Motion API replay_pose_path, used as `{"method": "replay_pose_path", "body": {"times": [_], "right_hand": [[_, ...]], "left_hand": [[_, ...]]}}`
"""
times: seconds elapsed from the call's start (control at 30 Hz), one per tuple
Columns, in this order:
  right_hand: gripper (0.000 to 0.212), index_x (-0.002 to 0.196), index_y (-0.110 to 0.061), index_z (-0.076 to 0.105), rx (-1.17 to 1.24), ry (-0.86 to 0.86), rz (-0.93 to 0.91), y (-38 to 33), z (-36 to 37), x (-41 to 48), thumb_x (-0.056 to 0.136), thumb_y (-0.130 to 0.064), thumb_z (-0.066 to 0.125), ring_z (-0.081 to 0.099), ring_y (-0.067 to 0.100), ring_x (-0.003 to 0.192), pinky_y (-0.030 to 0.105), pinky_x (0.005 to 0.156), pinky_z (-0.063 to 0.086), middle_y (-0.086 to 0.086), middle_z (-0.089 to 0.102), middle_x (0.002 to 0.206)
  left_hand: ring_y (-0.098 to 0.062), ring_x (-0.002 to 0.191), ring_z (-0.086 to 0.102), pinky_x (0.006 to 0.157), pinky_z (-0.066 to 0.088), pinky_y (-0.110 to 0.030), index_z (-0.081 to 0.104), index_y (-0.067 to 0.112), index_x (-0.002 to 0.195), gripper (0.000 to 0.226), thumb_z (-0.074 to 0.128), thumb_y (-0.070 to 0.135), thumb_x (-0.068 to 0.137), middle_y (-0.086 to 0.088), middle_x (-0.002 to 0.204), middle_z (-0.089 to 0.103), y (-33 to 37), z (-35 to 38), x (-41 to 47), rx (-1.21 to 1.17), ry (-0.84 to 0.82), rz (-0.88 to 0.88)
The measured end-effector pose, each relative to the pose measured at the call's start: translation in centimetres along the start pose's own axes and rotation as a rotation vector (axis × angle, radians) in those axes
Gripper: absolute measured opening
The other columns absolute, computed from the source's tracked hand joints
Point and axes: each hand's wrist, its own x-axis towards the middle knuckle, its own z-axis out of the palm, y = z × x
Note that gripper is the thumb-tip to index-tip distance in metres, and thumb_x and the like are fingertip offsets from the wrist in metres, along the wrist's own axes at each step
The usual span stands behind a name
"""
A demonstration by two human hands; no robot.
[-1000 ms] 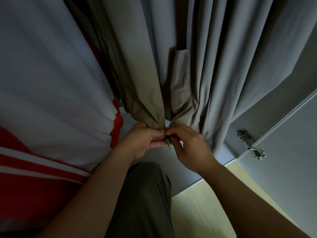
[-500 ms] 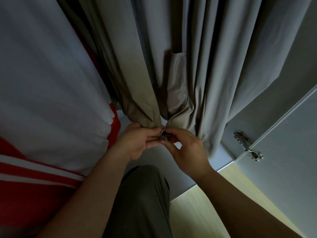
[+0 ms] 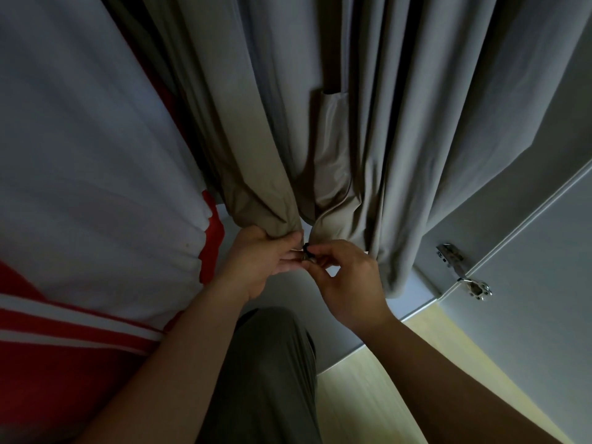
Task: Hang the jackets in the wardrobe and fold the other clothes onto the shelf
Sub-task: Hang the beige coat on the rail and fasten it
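A beige jacket hangs in the wardrobe, its two front edges parted at the bottom. My left hand grips the left hem of the jacket. My right hand pinches the small dark zipper pull at the bottom of the right front edge. The two hands meet at the zipper's lower end. A grey jacket hangs to the right of the beige one. The hangers and rail are out of view above.
A white and red garment hangs at the left, close to my left arm. The open wardrobe door with a metal hinge stands at the right. Pale wooden floor lies below, and my trouser leg is in front.
The two hands stay together at the jacket's bottom edge. The fingers have shifted slightly around the zipper pull, and the view has drifted a little.
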Motion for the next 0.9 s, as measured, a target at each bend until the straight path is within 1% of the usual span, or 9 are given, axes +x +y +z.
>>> {"method": "replay_pose_path", "body": {"times": [0.13, 0.2, 0.27, 0.33, 0.43, 0.57, 0.7, 0.8, 0.9], "right_hand": [[0.018, 0.097, -0.004, 0.076, -0.046, 0.042, -0.07, 0.0, 0.2, -0.2, 0.08, -0.006, 0.082, 0.058, 0.0, 0.077, -0.001, 0.082, 0.039, 0.004, 0.073, 0.091], [0.016, 0.095, -0.003, 0.076, -0.049, 0.064, -0.085, 0.1, 0.3, -0.2, 0.08, -0.005, 0.082, 0.059, 0.001, 0.078, 0.0, 0.083, 0.039, 0.005, 0.073, 0.091], [0.016, 0.095, -0.002, 0.076, -0.043, 0.074, -0.104, 0.1, 0.3, -0.3, 0.08, -0.004, 0.082, 0.063, 0.006, 0.079, 0.003, 0.083, 0.043, 0.006, 0.073, 0.091], [0.017, 0.095, -0.002, 0.076, -0.042, 0.078, -0.127, 0.2, 0.2, -0.3, 0.079, -0.003, 0.082, 0.067, 0.012, 0.08, 0.01, 0.082, 0.048, 0.006, 0.073, 0.091], [0.017, 0.095, -0.003, 0.076, -0.056, 0.069, -0.149, 0.2, 0.3, -0.3, 0.079, -0.003, 0.083, 0.068, 0.015, 0.084, 0.016, 0.083, 0.051, 0.007, 0.073, 0.092], [0.018, 0.095, -0.003, 0.077, -0.069, 0.069, -0.183, 0.3, 0.3, -0.2, 0.079, -0.003, 0.083, 0.069, 0.017, 0.085, 0.023, 0.082, 0.054, 0.007, 0.073, 0.092], [0.019, 0.095, -0.004, 0.076, -0.073, 0.086, -0.192, 0.4, 0.3, -0.2, 0.078, -0.004, 0.084, 0.069, 0.017, 0.085, 0.024, 0.081, 0.055, 0.007, 0.073, 0.093], [0.018, 0.096, -0.005, 0.076, -0.082, 0.086, -0.193, 0.5, 0.3, -0.2, 0.079, -0.005, 0.083, 0.069, 0.016, 0.085, 0.023, 0.082, 0.055, 0.007, 0.073, 0.094], [0.017, 0.095, -0.004, 0.076, -0.09, 0.097, -0.206, 0.7, 0.4, -0.2, 0.079, -0.004, 0.083, 0.069, 0.018, 0.084, 0.022, 0.081, 0.055, 0.008, 0.073, 0.092]], "left_hand": [[-0.029, 0.094, 0.073, 0.07, 0.058, -0.028, 0.065, -0.003, 0.107, 0.017, 0.062, 0.01, 0.096, -0.021, 0.106, 0.072, -0.3, -0.2, 0.0, 0.125, 0.062, 0.064], [-0.028, 0.096, 0.073, 0.07, 0.058, -0.026, 0.066, 0.0, 0.103, 0.012, 0.062, 0.009, 0.096, -0.02, 0.105, 0.073, -0.4, -0.2, -0.1, 0.103, 0.06, 0.057], [-0.027, 0.098, 0.073, 0.075, 0.06, -0.029, 0.066, 0.0, 0.106, 0.014, 0.062, 0.008, 0.096, -0.019, 0.106, 0.073, -0.5, -0.3, -0.1, 0.055, 0.05, 0.036], [-0.026, 0.097, 0.074, 0.078, 0.061, -0.032, 0.066, 0.002, 0.109, 0.015, 0.063, 0.008, 0.095, -0.017, 0.105, 0.074, -0.5, -0.2, -0.2, 0.029, 0.048, 0.024], [-0.023, 0.09, 0.075, 0.072, 0.061, -0.029, 0.068, 0.004, 0.104, 0.012, 0.065, 0.008, 0.094, -0.014, 0.098, 0.075, -0.5, 0.1, -0.4, 0.018, 0.083, 0.024], [-0.023, 0.083, 0.076, 0.069, 0.061, -0.028, 0.069, 0.001, 0.097, 0.007, 0.065, 0.006, 0.093, -0.014, 0.091, 0.076, -0.7, 0.7, -0.6, 0.004, 0.151, 0.065], [-0.021, 0.078, 0.075, 0.067, 0.061, -0.027, 0.069, 0.0, 0.094, 0.005, 0.064, 0.003, 0.093, -0.015, 0.088, 0.075, -0.8, 1.0, -0.7, 0.01, 0.16, 0.114], [-0.026, 0.083, 0.075, 0.074, 0.062, -0.034, 0.069, -0.001, 0.096, 0.008, 0.067, 0.004, 0.091, -0.019, 0.095, 0.074, -1.0, 0.9, -0.6, 0.074, 0.161, 0.143], [-0.032, 0.091, 0.073, 0.084, 0.059, -0.041, 0.07, 0.001, 0.097, 0.011, 0.071, 0.008, 0.088, -0.021, 0.1, 0.073, -1.3, 0.8, -0.4, 0.206, 0.187, 0.156]]}}
